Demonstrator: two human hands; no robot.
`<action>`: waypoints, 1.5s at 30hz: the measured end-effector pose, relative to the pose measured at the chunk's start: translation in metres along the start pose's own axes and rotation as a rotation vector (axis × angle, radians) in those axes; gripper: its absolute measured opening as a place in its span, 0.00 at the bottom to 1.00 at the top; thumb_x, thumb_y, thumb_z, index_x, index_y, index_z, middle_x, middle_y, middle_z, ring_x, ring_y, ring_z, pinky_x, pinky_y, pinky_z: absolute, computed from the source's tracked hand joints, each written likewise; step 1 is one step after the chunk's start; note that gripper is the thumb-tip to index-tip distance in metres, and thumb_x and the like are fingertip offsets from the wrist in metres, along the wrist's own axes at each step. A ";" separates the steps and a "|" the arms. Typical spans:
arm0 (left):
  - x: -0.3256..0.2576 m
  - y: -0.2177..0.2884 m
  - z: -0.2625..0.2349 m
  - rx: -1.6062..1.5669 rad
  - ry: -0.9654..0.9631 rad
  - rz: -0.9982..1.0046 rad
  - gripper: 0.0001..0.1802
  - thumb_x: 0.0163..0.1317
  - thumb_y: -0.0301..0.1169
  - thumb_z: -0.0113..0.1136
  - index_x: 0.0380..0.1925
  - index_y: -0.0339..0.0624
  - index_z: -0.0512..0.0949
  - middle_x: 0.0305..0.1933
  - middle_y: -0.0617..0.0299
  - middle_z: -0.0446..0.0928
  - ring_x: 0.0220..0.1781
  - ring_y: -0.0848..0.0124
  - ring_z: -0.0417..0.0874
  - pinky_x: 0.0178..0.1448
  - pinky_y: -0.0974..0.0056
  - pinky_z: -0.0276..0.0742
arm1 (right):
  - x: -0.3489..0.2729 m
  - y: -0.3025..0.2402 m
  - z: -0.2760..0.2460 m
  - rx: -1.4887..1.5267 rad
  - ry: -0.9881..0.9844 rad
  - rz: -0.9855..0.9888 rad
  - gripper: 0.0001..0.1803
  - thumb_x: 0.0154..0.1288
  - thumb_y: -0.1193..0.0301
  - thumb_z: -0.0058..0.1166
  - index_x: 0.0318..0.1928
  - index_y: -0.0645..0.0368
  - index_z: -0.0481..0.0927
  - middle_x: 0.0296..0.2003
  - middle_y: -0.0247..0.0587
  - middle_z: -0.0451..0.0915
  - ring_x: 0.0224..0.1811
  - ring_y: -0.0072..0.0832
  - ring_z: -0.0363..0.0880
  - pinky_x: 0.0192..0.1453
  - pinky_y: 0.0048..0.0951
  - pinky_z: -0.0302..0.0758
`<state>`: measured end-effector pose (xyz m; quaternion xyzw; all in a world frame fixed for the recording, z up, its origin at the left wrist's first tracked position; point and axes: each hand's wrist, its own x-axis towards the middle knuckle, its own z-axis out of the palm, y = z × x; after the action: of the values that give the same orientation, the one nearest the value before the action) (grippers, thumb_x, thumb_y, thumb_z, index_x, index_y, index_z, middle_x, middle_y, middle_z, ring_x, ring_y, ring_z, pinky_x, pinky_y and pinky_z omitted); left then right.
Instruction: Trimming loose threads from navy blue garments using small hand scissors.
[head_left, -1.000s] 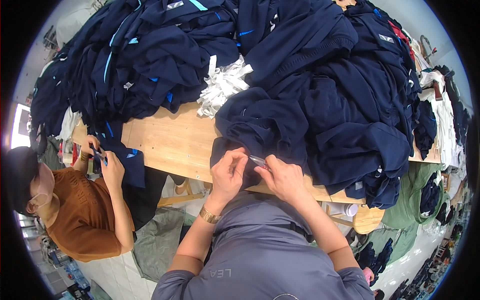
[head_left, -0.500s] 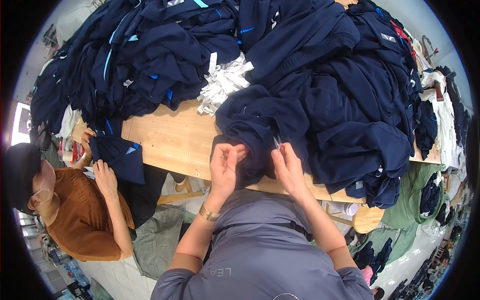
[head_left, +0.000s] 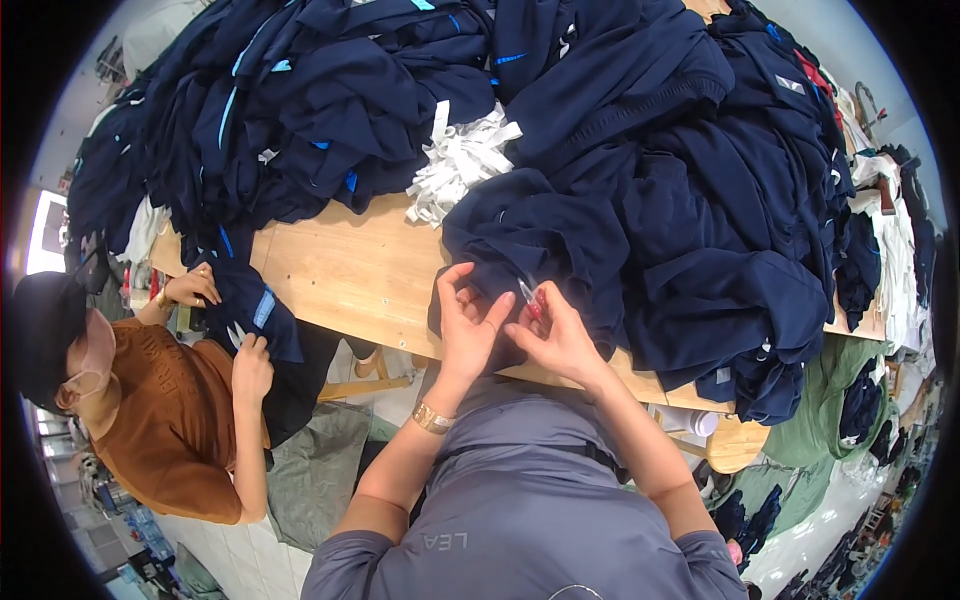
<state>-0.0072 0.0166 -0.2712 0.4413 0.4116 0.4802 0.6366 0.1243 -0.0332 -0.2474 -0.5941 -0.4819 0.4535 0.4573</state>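
Small red-handled thread snips [head_left: 537,303] sit in my right hand [head_left: 562,342], which is closed around them with the pale blades pointing away from me. My left hand [head_left: 466,335] is just beside it, thumb and fingers apart, with no grip on anything that I can see. Both hands are over the near edge of a crumpled navy garment [head_left: 535,225], which lies on the wooden table [head_left: 345,265]. Whether the left fingertips touch the cloth, I cannot tell.
Heaps of navy garments [head_left: 690,200] cover the far and right parts of the table. A pile of white fabric strips [head_left: 462,165] lies beyond my hands. At the left, a co-worker in a brown shirt [head_left: 170,420] handles a navy piece [head_left: 262,310] and holds scissors [head_left: 236,335].
My hands have drawn closer together, and the left fingers have spread. The snips have turned, so their red handle now shows. The co-worker's hands have shifted, and their scissors now show.
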 end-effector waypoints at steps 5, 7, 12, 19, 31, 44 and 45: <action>-0.005 0.019 0.006 0.528 -0.004 0.213 0.30 0.53 0.19 0.58 0.56 0.42 0.61 0.33 0.58 0.74 0.34 0.72 0.76 0.37 0.69 0.72 | 0.011 -0.002 -0.004 0.214 0.172 -0.037 0.13 0.59 0.78 0.55 0.37 0.60 0.63 0.24 0.30 0.71 0.23 0.13 0.65 0.26 0.18 0.63; -0.007 0.024 0.011 0.548 -0.021 0.305 0.31 0.52 0.18 0.56 0.57 0.42 0.60 0.32 0.55 0.74 0.33 0.68 0.77 0.37 0.67 0.73 | 0.019 -0.006 -0.006 0.189 0.161 -0.075 0.12 0.59 0.78 0.55 0.38 0.60 0.63 0.25 0.31 0.71 0.23 0.13 0.65 0.27 0.18 0.64; -0.011 0.027 0.013 0.661 -0.055 0.435 0.35 0.51 0.17 0.57 0.60 0.43 0.57 0.33 0.51 0.76 0.33 0.62 0.80 0.37 0.64 0.74 | 0.026 -0.022 -0.003 0.131 0.097 -0.195 0.14 0.58 0.79 0.55 0.38 0.60 0.63 0.25 0.32 0.71 0.23 0.16 0.66 0.28 0.19 0.65; -0.014 0.039 0.016 0.671 -0.102 0.397 0.36 0.50 0.17 0.57 0.61 0.43 0.57 0.32 0.51 0.76 0.31 0.62 0.80 0.36 0.65 0.74 | 0.033 -0.010 -0.004 0.072 0.192 -0.229 0.13 0.59 0.78 0.56 0.36 0.61 0.62 0.23 0.34 0.72 0.22 0.17 0.65 0.26 0.20 0.65; -0.008 0.029 0.005 0.515 -0.133 0.382 0.31 0.53 0.26 0.61 0.58 0.41 0.62 0.25 0.60 0.69 0.24 0.73 0.69 0.30 0.69 0.67 | 0.032 -0.032 -0.013 0.330 -0.004 -0.038 0.09 0.63 0.79 0.50 0.37 0.60 0.62 0.31 0.35 0.73 0.20 0.15 0.69 0.24 0.16 0.66; -0.010 0.042 0.003 0.667 -0.113 0.308 0.15 0.62 0.30 0.55 0.48 0.40 0.69 0.21 0.62 0.65 0.21 0.73 0.66 0.27 0.68 0.65 | 0.034 -0.043 -0.014 0.079 -0.013 -0.083 0.11 0.61 0.77 0.53 0.37 0.61 0.63 0.29 0.38 0.75 0.28 0.19 0.69 0.32 0.23 0.68; -0.010 0.044 0.004 0.658 -0.126 0.276 0.13 0.63 0.29 0.54 0.47 0.40 0.69 0.19 0.62 0.65 0.20 0.74 0.66 0.26 0.69 0.64 | 0.031 -0.047 -0.013 0.061 -0.030 -0.094 0.10 0.61 0.78 0.53 0.37 0.60 0.63 0.30 0.35 0.75 0.30 0.16 0.68 0.33 0.20 0.67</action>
<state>-0.0166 0.0127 -0.2267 0.7028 0.4405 0.3753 0.4139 0.1329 0.0013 -0.2020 -0.5498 -0.5018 0.4550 0.4888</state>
